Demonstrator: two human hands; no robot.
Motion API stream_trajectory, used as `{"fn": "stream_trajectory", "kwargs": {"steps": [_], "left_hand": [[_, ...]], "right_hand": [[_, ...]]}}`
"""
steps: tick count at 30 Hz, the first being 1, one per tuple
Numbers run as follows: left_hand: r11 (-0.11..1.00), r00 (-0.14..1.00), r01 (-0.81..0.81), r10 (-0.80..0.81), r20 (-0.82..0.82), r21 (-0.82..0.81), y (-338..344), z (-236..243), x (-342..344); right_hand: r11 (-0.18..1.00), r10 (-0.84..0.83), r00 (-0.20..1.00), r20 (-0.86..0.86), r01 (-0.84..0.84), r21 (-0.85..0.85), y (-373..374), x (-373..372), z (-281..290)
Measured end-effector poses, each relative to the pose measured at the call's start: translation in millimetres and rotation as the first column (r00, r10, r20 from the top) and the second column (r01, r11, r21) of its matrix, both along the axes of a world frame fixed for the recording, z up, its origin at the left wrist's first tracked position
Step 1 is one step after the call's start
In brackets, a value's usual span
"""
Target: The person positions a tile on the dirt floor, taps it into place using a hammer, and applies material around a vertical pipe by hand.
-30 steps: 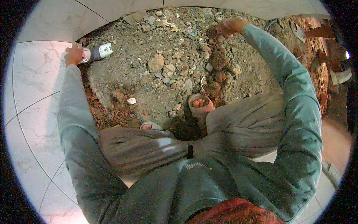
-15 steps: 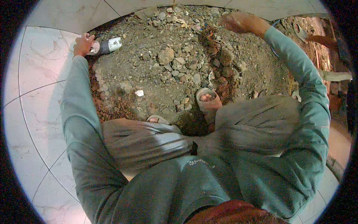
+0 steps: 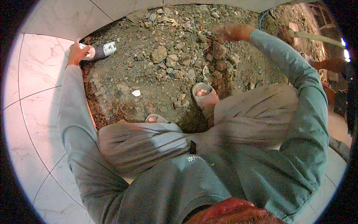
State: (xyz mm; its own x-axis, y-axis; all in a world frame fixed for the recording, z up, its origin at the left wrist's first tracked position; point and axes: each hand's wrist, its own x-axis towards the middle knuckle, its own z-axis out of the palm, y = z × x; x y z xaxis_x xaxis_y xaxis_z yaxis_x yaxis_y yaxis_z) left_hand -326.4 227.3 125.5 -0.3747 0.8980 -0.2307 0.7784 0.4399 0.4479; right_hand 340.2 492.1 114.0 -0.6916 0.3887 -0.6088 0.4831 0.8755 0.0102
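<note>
At the far left edge of a rubble patch (image 3: 126, 72), my left hand (image 3: 75, 54) closes its fingers on the left end of a short cylinder (image 3: 100, 52), which looks like a piece of pipe. White ends flank its dark grey middle, and dark smudges mark the right end. It lies on the soil beside the tiles. My right hand (image 3: 232, 32) is over the stones at the far right of the patch, smeared by motion. Its fingers cannot be made out, nor whether they hold anything. Nearest to it is a brown stone (image 3: 219, 50).
Pale tiles (image 3: 37, 108) border the soil on the left and far sides. A large stone (image 3: 159, 54) and a white fragment (image 3: 136, 93) lie mid-patch. My sandalled foot (image 3: 205, 98) rests on the dirt. At right are a pale strip (image 3: 317, 38), a blue cord (image 3: 263, 18) and another person's arm (image 3: 330, 65).
My right hand has come nearer across the stones. My left hand stays at the cylinder, its fingers shifted slightly. The view has tilted a little, and the other person's arm at right has moved.
</note>
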Motion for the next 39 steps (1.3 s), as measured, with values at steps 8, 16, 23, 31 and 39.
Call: {"fn": "stream_trajectory", "kwargs": {"steps": [8, 16, 23, 31, 39], "left_hand": [[0.996, 0.991, -0.045, 0.055, 0.125, -0.078, -9.0, 12.4, 1.9], [0.963, 0.803, 0.265, -0.244, -0.543, -0.042, 0.1, -40.3, -44.8], [0.908, 0.722, 0.362, -0.132, -0.679, 0.209, -25.9, -27.4, -60.4], [0.972, 0.873, 0.096, 0.02, -0.487, 0.213, -43.7, -17.6, -61.5], [0.982, 0.91, 0.064, 0.015, -0.413, 0.178, -54.7, -34.2, -91.5]], "right_hand": [[0.946, -0.318, 0.885, 0.339, 0.319, 0.054, 24.5, 0.3, 32.7], [0.991, 0.014, 0.997, 0.071, -0.004, -0.132, -3.9, 35.9, -6.8], [0.953, -0.086, 0.99, 0.111, 0.114, -0.281, -23.0, 47.0, 11.5], [0.983, 0.055, 0.992, 0.117, -0.033, -0.181, -4.3, 52.9, 20.4], [0.988, 0.148, 0.985, -0.087, -0.151, -0.026, -32.1, 46.2, 30.0]]}}
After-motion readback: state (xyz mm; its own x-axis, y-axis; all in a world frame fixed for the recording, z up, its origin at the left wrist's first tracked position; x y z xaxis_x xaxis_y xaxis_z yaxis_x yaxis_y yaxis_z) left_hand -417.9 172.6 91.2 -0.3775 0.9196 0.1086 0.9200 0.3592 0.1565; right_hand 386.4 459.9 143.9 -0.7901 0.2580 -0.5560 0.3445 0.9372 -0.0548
